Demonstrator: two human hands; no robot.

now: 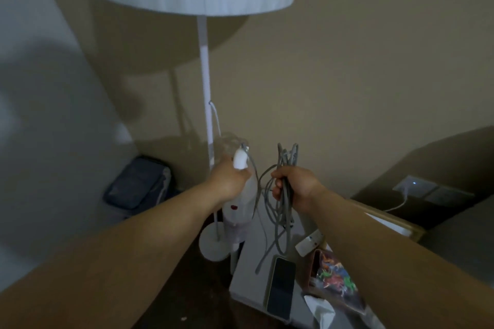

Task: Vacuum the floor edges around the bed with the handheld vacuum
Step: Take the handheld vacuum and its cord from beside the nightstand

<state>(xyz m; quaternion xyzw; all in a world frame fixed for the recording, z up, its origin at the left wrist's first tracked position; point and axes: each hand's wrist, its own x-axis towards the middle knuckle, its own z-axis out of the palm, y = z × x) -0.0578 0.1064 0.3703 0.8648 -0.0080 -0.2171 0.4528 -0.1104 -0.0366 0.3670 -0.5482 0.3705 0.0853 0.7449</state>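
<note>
Left hand (230,181) gripped the handheld vacuum (239,211) upright, plug (240,159) above its fingers. Right hand (292,185) clenched the bunched cord (283,195); loops dangling below the fingers could snag the phone (280,286) on the nightstand (248,270).

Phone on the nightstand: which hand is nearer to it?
Right. The right hand grips the bundled grey cord directly above the phone; the left hand holds the vacuum further left.
</note>
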